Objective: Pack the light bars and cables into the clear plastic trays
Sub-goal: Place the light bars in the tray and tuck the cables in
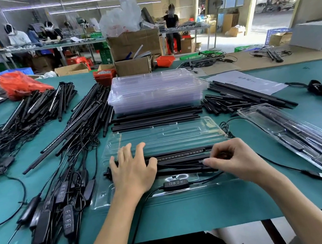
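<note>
An open clear plastic tray (164, 138) lies on the green table in front of me. Black light bars (182, 159) lie across its near half. A black inline controller (176, 184) with its cable sits along the tray's front edge. My left hand (132, 170) rests flat on the left ends of the bars with fingers spread. My right hand (235, 158) has its fingers curled and pinches a thin black cable at the bars' right part. The cable's USB plug (316, 175) trails off to the right on the table.
A stack of empty clear trays (155, 89) stands behind, with loose black bars (155, 117) in front of it. Piles of bars with cables (59, 123) fill the left. More bars (245, 97) and filled trays (308, 142) lie at the right. Cardboard boxes and other workers are beyond.
</note>
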Demonstrator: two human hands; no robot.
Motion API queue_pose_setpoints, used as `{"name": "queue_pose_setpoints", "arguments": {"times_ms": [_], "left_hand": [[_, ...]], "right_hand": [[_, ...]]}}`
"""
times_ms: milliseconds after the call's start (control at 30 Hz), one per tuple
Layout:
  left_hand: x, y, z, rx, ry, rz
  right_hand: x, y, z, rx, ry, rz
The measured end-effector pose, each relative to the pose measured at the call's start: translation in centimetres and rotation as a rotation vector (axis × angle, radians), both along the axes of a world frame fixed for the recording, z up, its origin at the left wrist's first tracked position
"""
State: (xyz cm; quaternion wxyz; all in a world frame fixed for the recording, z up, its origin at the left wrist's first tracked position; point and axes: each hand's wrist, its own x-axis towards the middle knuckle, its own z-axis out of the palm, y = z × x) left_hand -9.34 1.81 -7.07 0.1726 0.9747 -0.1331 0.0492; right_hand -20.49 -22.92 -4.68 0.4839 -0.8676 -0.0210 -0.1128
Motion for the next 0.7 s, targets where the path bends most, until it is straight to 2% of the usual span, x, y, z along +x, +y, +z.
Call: {"name": "queue_pose_setpoints", "arguments": {"times_ms": [100, 200, 267, 333, 400, 467, 567, 700], "left_hand": [[0.0, 0.1, -0.1, 0.02, -0.01, 0.0], [0.0, 0.0, -0.1, 0.028, -0.011, -0.001], [0.0, -0.1, -0.1, 0.034, -0.014, -0.003], [-0.1, -0.1, -0.1, 0.034, -0.018, -0.004], [0.0, 0.0, -0.1, 0.036, -0.019, -0.001], [-0.1, 0.0, -0.1, 0.04, -0.017, 0.002], [-0.1, 0.0, 0.0, 0.039, -0.013, -0.001], [-0.1, 0.0, -0.1, 0.038, -0.008, -0.002]], "right_hand": [[0.1, -0.2, -0.5, -0.101, 0.05, -0.017], [0.0, 0.2, -0.6, -0.025, -0.023, -0.048], [-0.1, 0.4, -0.3, 0.142, -0.1, -0.1], [-0.1, 0.5, 0.3, 0.398, -0.138, -0.166], [-0.1, 0.7, 0.6, 0.701, -0.11, -0.186], [-0.1, 1.0, 0.8, 0.901, -0.079, -0.188], [-0.1, 0.7, 1.3, 1.091, -0.064, -0.14], [-0.2, 0.7, 1.8, 1.146, -0.026, -0.16]]}}
